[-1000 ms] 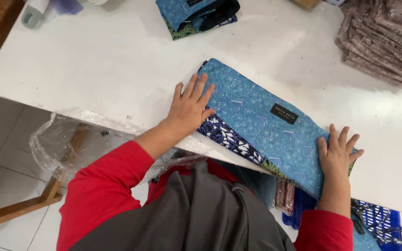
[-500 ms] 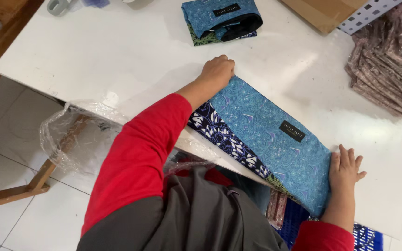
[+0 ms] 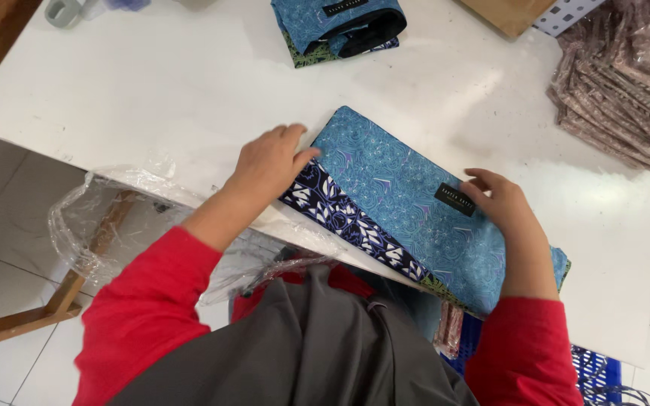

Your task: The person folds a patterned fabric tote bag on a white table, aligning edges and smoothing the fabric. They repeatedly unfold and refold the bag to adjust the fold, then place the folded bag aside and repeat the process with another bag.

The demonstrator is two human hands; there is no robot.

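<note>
A folded blue patterned cloth [image 3: 393,188] with a small black label [image 3: 454,199] lies on the white table [image 3: 152,98], its dark purple patterned edge [image 3: 340,214] toward me. My left hand [image 3: 268,162] rests on the cloth's left end, fingers curled at its corner. My right hand [image 3: 502,207] lies on the cloth's right part, fingertips touching the black label. Both arms wear red sleeves.
A second folded blue cloth [image 3: 340,26] sits at the table's far edge. A stack of brownish patterned cloths in clear wrap [image 3: 626,75] lies at the far right. Crumpled clear plastic [image 3: 107,218] hangs at the table's near left edge. A blue crate [image 3: 588,368] stands below right.
My left hand slid from the cloth's far left corner back toward me along its left end. My right hand moved from the cloth's right end inward to the black label.
</note>
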